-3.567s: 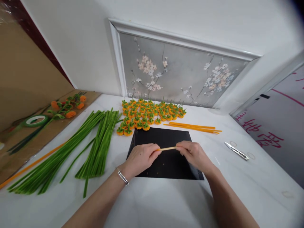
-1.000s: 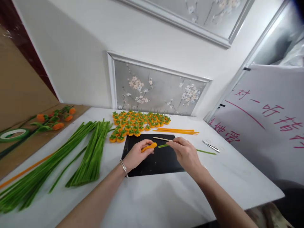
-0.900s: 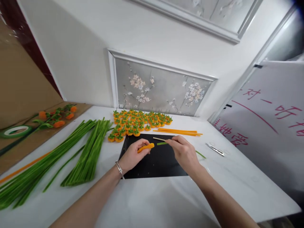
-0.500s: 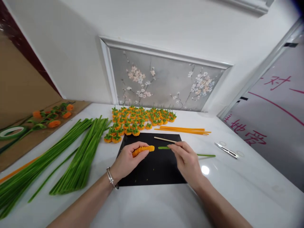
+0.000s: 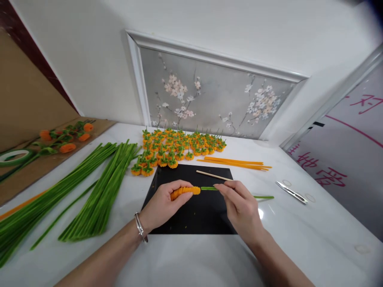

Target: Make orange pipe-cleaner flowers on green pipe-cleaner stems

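Note:
Over a black mat (image 5: 191, 223), my left hand (image 5: 163, 203) is closed round a coiled orange pipe cleaner (image 5: 186, 192), held lengthwise with one end pointing right. My right hand (image 5: 241, 207) pinches a green pipe cleaner (image 5: 208, 188). Its left tip meets or nearly meets the end of the orange coil; whether it has gone inside I cannot tell. The other end sticks out past my right hand. Just behind my right fingers a thin wooden stick (image 5: 213, 175) lies across the mat.
Many orange flower heads with green tops (image 5: 179, 143) stand behind the mat. Orange pipe cleaners (image 5: 236, 162) and small snips (image 5: 291, 192) lie to the right. At left are bundles of green pipe cleaners (image 5: 98, 199), finished orange flowers (image 5: 67, 148) and green tape (image 5: 14, 158).
The gap between the green pipe cleaner's tip and the orange coil has closed. Both hands appear slightly further right, and the view has shifted a little.

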Demonstrator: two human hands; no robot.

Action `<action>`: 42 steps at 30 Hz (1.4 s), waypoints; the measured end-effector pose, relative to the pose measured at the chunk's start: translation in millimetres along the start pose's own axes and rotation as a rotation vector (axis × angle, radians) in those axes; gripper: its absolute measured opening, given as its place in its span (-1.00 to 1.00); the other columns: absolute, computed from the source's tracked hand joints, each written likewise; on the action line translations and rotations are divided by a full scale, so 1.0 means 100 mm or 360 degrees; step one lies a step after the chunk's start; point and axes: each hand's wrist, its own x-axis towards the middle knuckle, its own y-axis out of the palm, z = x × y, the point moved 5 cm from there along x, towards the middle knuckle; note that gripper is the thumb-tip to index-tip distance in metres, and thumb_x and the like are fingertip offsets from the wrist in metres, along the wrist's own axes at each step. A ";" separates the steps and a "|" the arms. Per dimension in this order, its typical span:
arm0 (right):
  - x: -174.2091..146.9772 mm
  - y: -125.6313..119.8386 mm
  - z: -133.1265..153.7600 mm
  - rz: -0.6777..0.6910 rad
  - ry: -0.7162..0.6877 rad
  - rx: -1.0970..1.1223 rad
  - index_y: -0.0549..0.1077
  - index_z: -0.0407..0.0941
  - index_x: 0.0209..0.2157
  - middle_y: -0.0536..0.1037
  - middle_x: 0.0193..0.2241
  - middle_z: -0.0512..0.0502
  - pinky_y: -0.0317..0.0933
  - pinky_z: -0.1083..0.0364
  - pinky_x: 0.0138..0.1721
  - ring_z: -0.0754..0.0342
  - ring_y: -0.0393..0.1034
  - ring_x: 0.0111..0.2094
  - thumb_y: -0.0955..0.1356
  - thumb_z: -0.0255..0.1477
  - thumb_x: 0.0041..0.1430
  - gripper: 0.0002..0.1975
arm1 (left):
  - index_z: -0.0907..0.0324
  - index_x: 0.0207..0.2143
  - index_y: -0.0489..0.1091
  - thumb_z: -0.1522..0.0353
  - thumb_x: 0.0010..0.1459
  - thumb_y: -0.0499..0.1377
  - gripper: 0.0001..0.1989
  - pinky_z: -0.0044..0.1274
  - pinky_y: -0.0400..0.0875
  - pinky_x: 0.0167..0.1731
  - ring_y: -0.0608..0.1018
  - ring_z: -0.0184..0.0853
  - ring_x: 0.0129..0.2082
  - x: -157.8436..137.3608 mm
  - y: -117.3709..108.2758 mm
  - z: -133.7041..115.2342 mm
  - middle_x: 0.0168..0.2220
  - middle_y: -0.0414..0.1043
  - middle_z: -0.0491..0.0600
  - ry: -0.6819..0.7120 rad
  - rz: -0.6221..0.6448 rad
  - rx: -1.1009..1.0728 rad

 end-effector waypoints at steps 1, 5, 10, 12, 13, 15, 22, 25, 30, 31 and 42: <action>0.00 -0.01 -0.01 0.0004 -0.0003 -0.0016 0.49 -0.08 -0.12 0.43 -0.30 -0.15 0.35 0.05 -0.30 0.05 0.39 -0.28 0.22 -0.64 0.24 -0.68 | 0.17 -0.23 0.46 0.27 0.15 0.15 -0.80 -0.60 0.37 -0.33 0.48 -0.37 -0.36 0.00 -0.01 0.01 -0.33 0.49 -0.08 -0.0006 -0.0012 -0.0006; 0.00 0.02 -0.03 0.0050 -0.0007 -0.0065 0.49 -0.07 -0.12 0.44 -0.30 -0.15 0.35 0.06 -0.30 0.04 0.40 -0.28 0.21 -0.63 0.24 -0.68 | 0.17 -0.23 0.47 0.26 0.14 0.15 -0.78 -0.60 0.39 -0.35 0.50 -0.37 -0.37 0.00 -0.01 0.02 -0.33 0.51 -0.08 -0.0046 -0.0037 -0.0026; -0.01 0.06 0.04 0.0096 -0.0036 -0.0066 0.49 -0.08 -0.13 0.46 -0.30 -0.15 0.35 0.08 -0.32 0.06 0.39 -0.29 0.20 -0.63 0.24 -0.68 | 0.17 -0.17 0.49 0.28 0.12 0.17 -0.75 -0.58 0.44 -0.29 0.54 -0.34 -0.34 -0.02 0.05 0.01 -0.28 0.56 -0.05 -0.0104 0.0033 -0.0117; 0.00 0.06 0.06 0.0114 -0.0057 -0.0068 0.50 -0.09 -0.13 0.46 -0.30 -0.15 0.36 0.08 -0.31 0.06 0.40 -0.29 0.20 -0.63 0.24 -0.68 | 0.17 -0.16 0.50 0.29 0.13 0.17 -0.75 -0.57 0.44 -0.27 0.55 -0.34 -0.34 -0.02 0.07 0.00 -0.29 0.57 -0.05 -0.0096 0.0055 -0.0123; 0.00 0.06 0.06 0.0117 -0.0059 -0.0070 0.50 -0.09 -0.13 0.46 -0.30 -0.15 0.36 0.08 -0.32 0.05 0.40 -0.29 0.20 -0.63 0.24 -0.68 | 0.17 -0.16 0.50 0.29 0.13 0.16 -0.75 -0.58 0.44 -0.28 0.55 -0.35 -0.35 -0.02 0.08 0.00 -0.30 0.57 -0.06 -0.0087 0.0060 -0.0119; 0.00 0.04 0.03 0.0102 -0.0035 -0.0071 0.50 -0.09 -0.14 0.46 -0.30 -0.15 0.36 0.07 -0.32 0.05 0.41 -0.29 0.20 -0.62 0.24 -0.68 | 0.16 -0.16 0.50 0.28 0.14 0.15 -0.75 -0.59 0.43 -0.32 0.53 -0.36 -0.38 -0.02 0.08 -0.01 -0.35 0.56 -0.07 -0.0077 0.0063 -0.0116; 0.01 -0.03 0.00 0.0014 0.0015 -0.0010 0.51 -0.07 -0.15 0.44 -0.31 -0.15 0.37 0.06 -0.32 0.05 0.40 -0.30 0.21 -0.59 0.25 -0.70 | 0.18 -0.21 0.49 0.23 0.18 0.10 -0.74 -0.63 0.37 -0.50 0.46 -0.42 -0.51 -0.02 0.04 -0.01 -0.45 0.51 -0.08 -0.0062 0.0029 -0.0190; 0.00 -0.01 0.03 0.0034 -0.0018 -0.0015 0.50 -0.05 -0.13 0.44 -0.30 -0.15 0.36 0.06 -0.32 0.05 0.40 -0.29 0.21 -0.61 0.25 -0.69 | 0.18 -0.17 0.48 0.26 0.17 0.12 -0.75 -0.62 0.39 -0.45 0.49 -0.40 -0.46 -0.03 0.06 -0.02 -0.43 0.53 -0.08 -0.0053 0.0063 -0.0158; 0.00 0.04 0.07 0.0114 -0.0068 -0.0023 0.51 -0.09 -0.16 0.46 -0.31 -0.16 0.36 0.07 -0.34 0.05 0.40 -0.31 0.21 -0.63 0.24 -0.70 | 0.17 -0.16 0.48 0.30 0.19 0.09 -0.75 -0.60 0.38 -0.37 0.51 -0.37 -0.40 -0.03 0.13 -0.05 -0.36 0.54 -0.08 0.0033 0.0147 0.0030; 0.00 0.06 0.09 0.0138 -0.0089 -0.0017 0.51 -0.10 -0.17 0.47 -0.32 -0.16 0.36 0.07 -0.34 0.05 0.40 -0.31 0.21 -0.64 0.23 -0.70 | 0.17 -0.17 0.48 0.30 0.20 0.07 -0.75 -0.60 0.38 -0.36 0.51 -0.37 -0.39 -0.03 0.15 -0.05 -0.35 0.54 -0.08 0.0054 0.0172 0.0058; 0.00 0.03 0.05 0.0135 -0.0032 0.0014 0.49 -0.09 -0.23 0.49 -0.34 -0.11 0.35 0.08 -0.34 0.07 0.40 -0.34 0.22 -0.59 0.25 -0.77 | 0.10 -0.14 0.33 0.38 0.05 0.22 -0.72 -0.55 0.37 -0.22 0.52 -0.34 -0.28 -0.05 0.10 -0.11 -0.29 0.51 -0.13 0.0058 -0.0012 0.0092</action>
